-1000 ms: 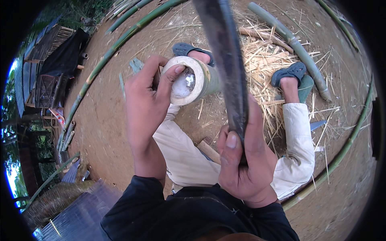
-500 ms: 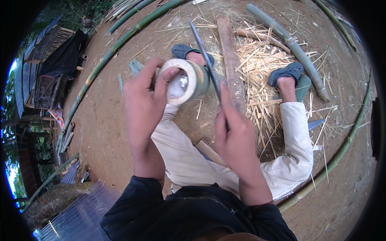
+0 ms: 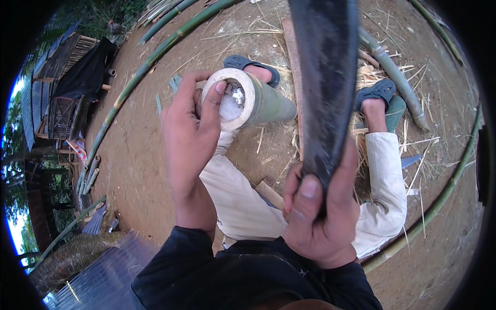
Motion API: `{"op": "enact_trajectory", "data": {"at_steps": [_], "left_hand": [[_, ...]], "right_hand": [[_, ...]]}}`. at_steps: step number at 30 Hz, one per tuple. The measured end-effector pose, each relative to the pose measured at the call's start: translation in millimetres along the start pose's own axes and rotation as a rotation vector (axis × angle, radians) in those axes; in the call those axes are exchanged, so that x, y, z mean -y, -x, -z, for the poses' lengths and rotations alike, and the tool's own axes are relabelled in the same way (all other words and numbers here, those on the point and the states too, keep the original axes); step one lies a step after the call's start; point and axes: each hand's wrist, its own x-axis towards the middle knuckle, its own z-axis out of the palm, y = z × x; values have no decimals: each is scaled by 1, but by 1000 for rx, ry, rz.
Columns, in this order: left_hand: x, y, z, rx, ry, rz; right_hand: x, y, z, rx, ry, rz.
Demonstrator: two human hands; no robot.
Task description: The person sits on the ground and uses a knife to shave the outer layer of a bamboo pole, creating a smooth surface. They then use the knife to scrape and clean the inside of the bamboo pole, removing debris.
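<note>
My left hand (image 3: 191,124) grips the rim of a thick green bamboo section (image 3: 274,106), thumb hooked over the pale cut end and fingers round its outer side. The open end faces me, and whitish, fluffy matter shows inside the hollow. To the right, my right hand (image 3: 325,217) is closed round the handle of a machete (image 3: 326,88). Its broad dark blade points up and away with the flat side towards me, apart from the bamboo. The blade hides part of the ground behind it, and the fingers cover most of the handle.
A wooden plank (image 3: 292,57) lies between my feet, with wood shavings (image 3: 369,77) beside it. A bamboo pole (image 3: 400,77) rests near my right foot. Long green poles curve along the left (image 3: 134,85) and right (image 3: 444,201). Corrugated sheeting (image 3: 108,274) lies at lower left.
The machete has swung away from the bamboo, and its blade has turned from edge-on to flat side towards me. My right hand has come lower and nearer; the left keeps its grip.
</note>
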Motion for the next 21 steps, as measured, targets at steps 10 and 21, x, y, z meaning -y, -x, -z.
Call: {"op": "enact_trajectory", "data": {"at_steps": [10,21], "left_hand": [[19,5,-23,-75,-64,-57],[7,-3,-20,59,-164,-33]], "right_hand": [[-20,0,-3,29,31,-196],[-28,-1,-14,-16,70,-33]]}}
